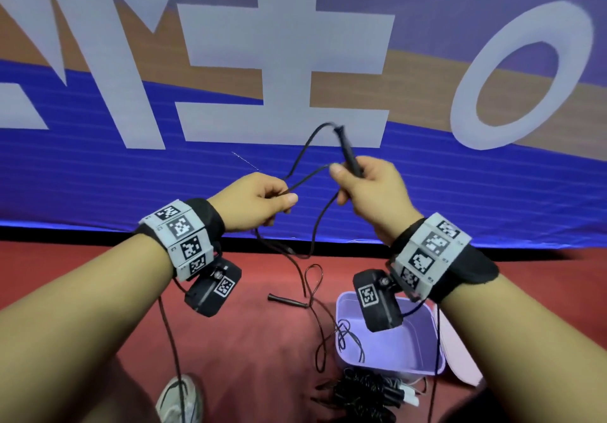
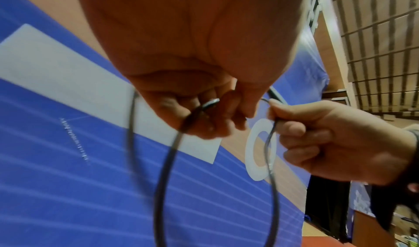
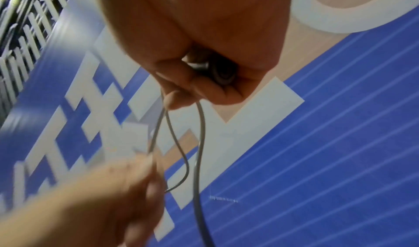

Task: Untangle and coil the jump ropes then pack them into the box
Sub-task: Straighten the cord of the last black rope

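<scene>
My right hand [image 1: 364, 189] grips a black jump rope handle [image 1: 348, 153] that sticks up out of the fist, and its thumb pins a strand of the thin black cord [image 1: 305, 147]. My left hand [image 1: 262, 201] pinches the same cord a little to the left. Loops of cord [image 2: 167, 170] hang from both hands down to the red floor, where the second handle [image 1: 285, 300] lies. A lilac box [image 1: 423, 360] stands open on the floor below my right wrist, with some cord over its left rim. The handle's butt end [image 3: 223, 73] shows inside my right fist [image 3: 204, 78].
A tangled black rope bundle [image 1: 361, 393] with white-tipped handles lies in front of the box. The box's pink lid [image 1: 460, 353] lies to its right. A blue banner with white letters [image 1: 282, 71] hangs close ahead. My shoe [image 1: 180, 399] is at the bottom left.
</scene>
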Available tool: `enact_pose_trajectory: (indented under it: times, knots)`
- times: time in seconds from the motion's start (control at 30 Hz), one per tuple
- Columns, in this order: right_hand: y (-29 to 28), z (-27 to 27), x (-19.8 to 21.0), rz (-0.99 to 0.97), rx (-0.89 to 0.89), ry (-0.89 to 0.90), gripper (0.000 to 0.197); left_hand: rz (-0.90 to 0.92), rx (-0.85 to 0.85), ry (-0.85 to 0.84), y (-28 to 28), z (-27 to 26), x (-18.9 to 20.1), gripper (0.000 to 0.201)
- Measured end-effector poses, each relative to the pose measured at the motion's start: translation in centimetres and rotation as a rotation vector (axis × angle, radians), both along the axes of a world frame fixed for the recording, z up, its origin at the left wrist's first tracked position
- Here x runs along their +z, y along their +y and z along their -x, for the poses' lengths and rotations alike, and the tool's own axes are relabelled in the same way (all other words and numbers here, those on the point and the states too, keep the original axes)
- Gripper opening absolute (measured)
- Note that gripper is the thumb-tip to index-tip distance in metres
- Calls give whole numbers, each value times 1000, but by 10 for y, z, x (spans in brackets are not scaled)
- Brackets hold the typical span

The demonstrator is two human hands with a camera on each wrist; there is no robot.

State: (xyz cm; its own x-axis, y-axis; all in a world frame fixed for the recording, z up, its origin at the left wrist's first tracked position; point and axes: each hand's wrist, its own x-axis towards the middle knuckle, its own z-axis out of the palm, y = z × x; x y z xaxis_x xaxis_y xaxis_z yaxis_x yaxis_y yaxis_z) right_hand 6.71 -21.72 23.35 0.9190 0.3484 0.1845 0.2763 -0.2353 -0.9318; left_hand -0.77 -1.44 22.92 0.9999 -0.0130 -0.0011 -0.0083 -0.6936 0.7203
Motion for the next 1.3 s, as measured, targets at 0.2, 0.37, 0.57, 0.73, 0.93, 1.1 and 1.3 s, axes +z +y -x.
enact_pose_trajectory:
  times: [0.2,0.37,0.57,0.73,0.93,1.1,1.3]
  knots:
    - [-36,-31,24,-290,-300,-51,24,220,-74,103,13,-3,-7,28]
    - [-42,-39,22,-281,-376,-16,15,215,34,14,11,-3,1,27]
    - [-18,-14,5,35,-139,71,37,-22,117,-144,0,1,10,25]
    - [11,27,-13,292,317,31,13,-118,21,-127,-10,6,11,20]
    - [13,20,-7,215,174,-37,23,59,24,30,3,10,7,35]
    - [-13,-12,10,-158,-147,6,23,16,-19,150,34,17,-7,32]
    - [-45,-39,11,-156,-371,-83,20,43,14,117,58,22,-12,36]
